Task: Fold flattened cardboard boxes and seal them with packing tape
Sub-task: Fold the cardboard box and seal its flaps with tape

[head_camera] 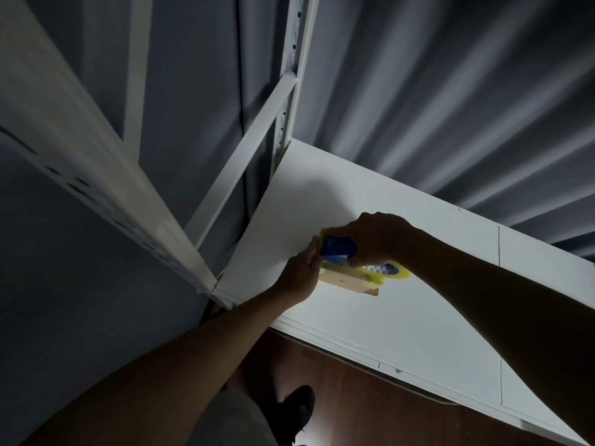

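white shelf board [370,317] on metal racking [96,175], corrugated grey wall [450,101].

White shelf board [386,317] of a metal rack, seen from above and tilted in the view. A thin seam crosses the board towards its right end. A white perforated upright [291,75] rises at the far left corner, and a diagonal brace [244,156] runs along the left end. One small cardboard box [346,281] lies directly on the board, near its left end. Below the front edge, a reddish-brown floor [370,397] carries a dark shoe [296,410].
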